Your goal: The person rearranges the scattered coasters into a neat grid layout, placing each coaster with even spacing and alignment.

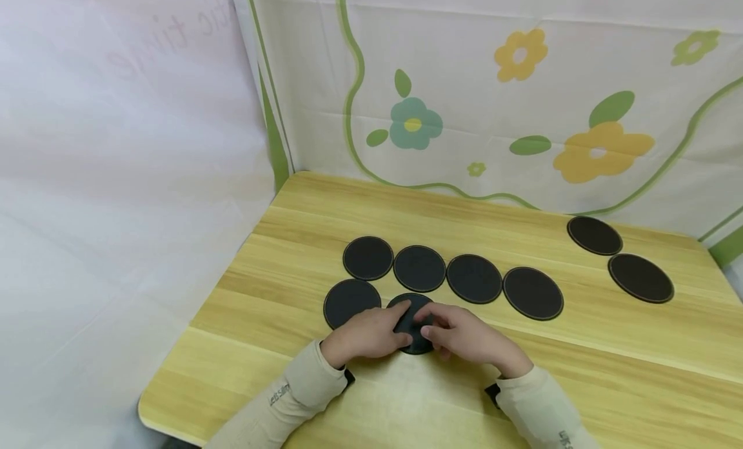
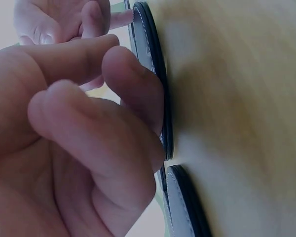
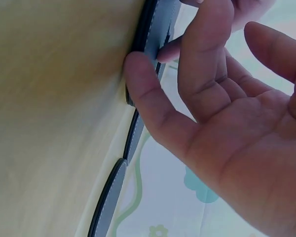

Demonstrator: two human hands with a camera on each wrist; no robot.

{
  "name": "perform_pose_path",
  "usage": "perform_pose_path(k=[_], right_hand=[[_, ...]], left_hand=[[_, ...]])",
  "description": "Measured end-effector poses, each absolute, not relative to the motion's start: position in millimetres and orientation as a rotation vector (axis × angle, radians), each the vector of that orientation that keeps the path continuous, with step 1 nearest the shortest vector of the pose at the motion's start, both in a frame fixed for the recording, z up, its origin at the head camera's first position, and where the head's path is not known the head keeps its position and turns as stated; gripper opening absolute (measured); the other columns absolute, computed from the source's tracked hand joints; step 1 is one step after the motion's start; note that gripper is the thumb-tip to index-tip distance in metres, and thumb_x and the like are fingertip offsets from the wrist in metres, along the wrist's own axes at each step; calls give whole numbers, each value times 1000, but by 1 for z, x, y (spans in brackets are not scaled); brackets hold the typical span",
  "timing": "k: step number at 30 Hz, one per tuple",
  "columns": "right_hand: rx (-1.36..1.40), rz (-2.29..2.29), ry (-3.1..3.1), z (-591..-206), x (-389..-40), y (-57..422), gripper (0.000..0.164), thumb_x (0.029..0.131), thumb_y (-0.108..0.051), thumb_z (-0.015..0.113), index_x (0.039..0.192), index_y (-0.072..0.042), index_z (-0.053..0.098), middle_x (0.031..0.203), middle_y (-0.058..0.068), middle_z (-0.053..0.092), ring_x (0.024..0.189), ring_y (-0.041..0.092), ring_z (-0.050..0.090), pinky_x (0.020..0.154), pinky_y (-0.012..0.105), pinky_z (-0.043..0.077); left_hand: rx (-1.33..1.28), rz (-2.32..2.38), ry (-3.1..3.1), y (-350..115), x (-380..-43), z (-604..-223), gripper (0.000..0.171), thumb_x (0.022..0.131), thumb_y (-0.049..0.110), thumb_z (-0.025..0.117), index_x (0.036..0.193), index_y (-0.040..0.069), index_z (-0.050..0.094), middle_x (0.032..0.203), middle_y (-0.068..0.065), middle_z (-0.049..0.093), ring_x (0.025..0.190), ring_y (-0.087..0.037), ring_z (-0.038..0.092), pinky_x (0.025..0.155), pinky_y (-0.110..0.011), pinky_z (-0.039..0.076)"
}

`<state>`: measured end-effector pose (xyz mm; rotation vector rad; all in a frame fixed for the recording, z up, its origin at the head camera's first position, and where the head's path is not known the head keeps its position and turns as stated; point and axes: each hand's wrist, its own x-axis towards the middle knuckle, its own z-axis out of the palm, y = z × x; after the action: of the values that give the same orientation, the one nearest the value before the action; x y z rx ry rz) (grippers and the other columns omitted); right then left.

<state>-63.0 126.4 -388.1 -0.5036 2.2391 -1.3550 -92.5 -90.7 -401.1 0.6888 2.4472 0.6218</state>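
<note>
A round black coaster (image 1: 416, 343) with a stitched border lies on the table between my two hands. In the left wrist view its edge (image 2: 144, 42) looks layered and thick. My left hand (image 1: 368, 334) rests at its left side, fingers loosely bent, with fingertips on the coaster. From the right, my right hand (image 1: 464, 333) reaches over the same coaster; in the right wrist view one bent finger (image 3: 140, 71) touches its rim. Just left of it lies another black coaster (image 1: 351, 304), partly behind my left hand.
Behind my hands, several black coasters (image 1: 420, 268) form a row. Two more coasters (image 1: 641, 278) lie at the far right of the wooden table (image 1: 580, 352). A flowered white curtain (image 1: 464, 113) hangs at the back; a white sheet (image 1: 128, 197) hangs on the left.
</note>
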Motion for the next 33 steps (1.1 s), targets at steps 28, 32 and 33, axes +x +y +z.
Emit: perform_pose_path(k=[28, 32, 33], right_hand=[[-520, -1361, 2263, -383, -63, 126, 23, 104, -12, 57, 126, -4, 63, 70, 8, 62, 59, 25, 60, 57, 29, 48], [-517, -1363, 2259, -382, -63, 126, 22, 105, -12, 57, 124, -4, 63, 70, 9, 62, 60, 26, 60, 57, 29, 49], [-516, -1364, 2259, -383, -63, 126, 21, 105, -12, 57, 123, -4, 63, 70, 9, 62, 60, 26, 60, 57, 29, 49]], left_hand=[[826, 562, 2432, -88, -85, -394, 50, 101, 37, 62, 146, 16, 54, 120, -2, 69, 101, -14, 65, 84, -36, 52], [841, 573, 2420, -89, -84, -394, 46, 101, 36, 62, 142, 16, 56, 113, -1, 69, 92, -11, 64, 79, -34, 52], [846, 571, 2418, -89, -84, -394, 45, 101, 36, 62, 142, 16, 57, 112, -1, 69, 92, -11, 63, 78, -34, 52]])
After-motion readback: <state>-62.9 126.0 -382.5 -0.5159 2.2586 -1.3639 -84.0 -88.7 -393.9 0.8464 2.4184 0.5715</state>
